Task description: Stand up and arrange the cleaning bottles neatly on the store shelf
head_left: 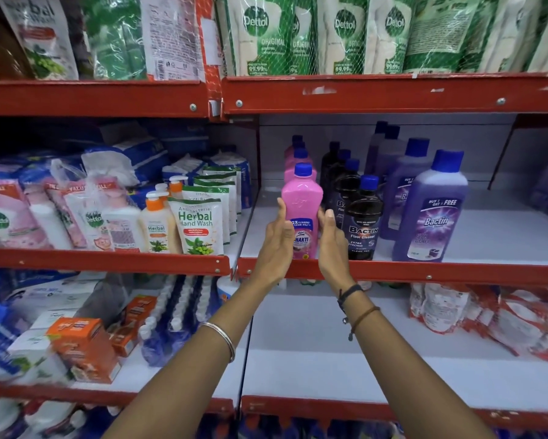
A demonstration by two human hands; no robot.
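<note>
**Both hands steadying a pink bottle at the front of the middle shelf**

Centre of the frame: the front pink bottle (302,213) stands upright at the front edge of the middle shelf (456,272), blue cap on top. The left hand (276,245) presses flat against its left side and the right hand (331,245) against its right side; the fingers of both are extended rather than curled, so the bottle is cupped between two open palms. Three more pink bottles (299,156) line up behind it, four in the row. Just right stands a row of four black bottles (361,223), the nearest labelled "Bactin Floor Cleaner". Further right, four purple bottles (431,213) stand upright in a row. Left of the frame: herbal hand wash pouches (198,226) fill the neighbouring bay. Top of the frame: green Dettol refill packs (345,36) behind netting
</note>
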